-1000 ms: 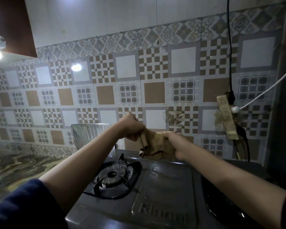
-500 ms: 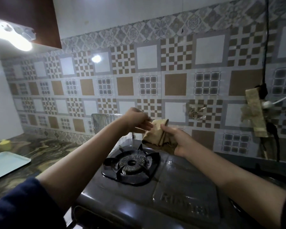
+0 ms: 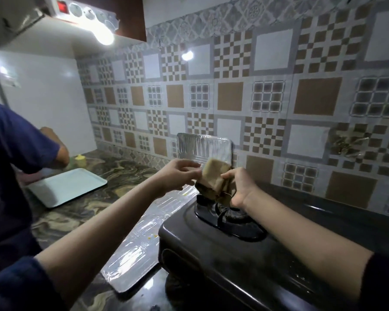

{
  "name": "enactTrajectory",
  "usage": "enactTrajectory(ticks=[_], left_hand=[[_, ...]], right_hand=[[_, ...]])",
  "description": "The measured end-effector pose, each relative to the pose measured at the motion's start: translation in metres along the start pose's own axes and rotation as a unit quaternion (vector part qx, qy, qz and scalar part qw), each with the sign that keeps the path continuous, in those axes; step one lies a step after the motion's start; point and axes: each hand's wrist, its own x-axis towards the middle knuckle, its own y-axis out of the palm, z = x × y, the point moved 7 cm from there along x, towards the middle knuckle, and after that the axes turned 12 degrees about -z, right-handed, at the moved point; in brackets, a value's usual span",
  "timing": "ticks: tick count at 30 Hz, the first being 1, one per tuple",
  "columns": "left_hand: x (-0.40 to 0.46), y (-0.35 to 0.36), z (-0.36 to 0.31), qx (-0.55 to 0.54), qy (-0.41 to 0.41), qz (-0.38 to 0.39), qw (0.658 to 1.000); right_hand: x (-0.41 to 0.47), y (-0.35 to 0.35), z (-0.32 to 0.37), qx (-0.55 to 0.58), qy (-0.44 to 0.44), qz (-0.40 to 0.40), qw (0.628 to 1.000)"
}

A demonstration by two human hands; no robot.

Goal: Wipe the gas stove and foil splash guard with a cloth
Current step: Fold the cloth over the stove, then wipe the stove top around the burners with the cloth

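A folded brown cloth (image 3: pixel 213 179) hangs in the air over the left burner (image 3: pixel 230 217) of the dark gas stove (image 3: pixel 256 254). My right hand (image 3: pixel 241 187) grips its right side with curled fingers. My left hand (image 3: pixel 177 173) pinches its upper left corner. The foil splash guard stands upright against the tiled wall (image 3: pixel 203 149) behind the cloth, and a flat foil panel (image 3: pixel 139 241) lies on the counter left of the stove, with small yellow crumbs on it.
Another person in a dark blue shirt (image 3: pixel 7 176) stands at the left, reaching over the marble counter (image 3: pixel 126 176). A pale tray (image 3: pixel 67 187) and a yellow object (image 3: pixel 80 160) lie there. A bright lamp (image 3: pixel 103 34) hangs under the cabinet.
The view has swung left, bringing the other person, the tray and the flat foil into sight. Both hands keep hold of the cloth, which is now folded smaller over the left burner.
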Motion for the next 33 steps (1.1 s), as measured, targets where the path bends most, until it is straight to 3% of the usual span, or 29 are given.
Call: enactTrajectory(ticks=[2,8,15,25,29,33], left_hand=[[0.002,-0.004,0.004,0.01,0.018,-0.012,1.0],[0.001,-0.001,0.014,0.195,0.037,-0.019,0.98],[0.008,-0.002,0.022,0.057,-0.006,-0.088,0.994],[0.008,-0.027,0.037,-0.058,-0.145,-0.166,0.974],[0.007,-0.025,0.025,-0.091,-0.147,-0.114,0.978],[-0.006,-0.007,-0.002,-0.069,-0.093,-0.062,0.991]], right_hand=[[-0.003,0.017,-0.009,0.0,0.012,0.038,0.999],[0.002,0.046,-0.016,0.007,0.0,0.098,0.995],[-0.003,0.048,-0.018,-0.004,-0.064,0.109,0.992],[0.017,0.003,-0.011,-0.165,-0.108,-0.076,0.977],[0.012,-0.009,-0.006,-0.239,-0.121,-0.123,0.956],[0.002,0.007,-0.013,-0.215,-0.121,-0.114,0.962]])
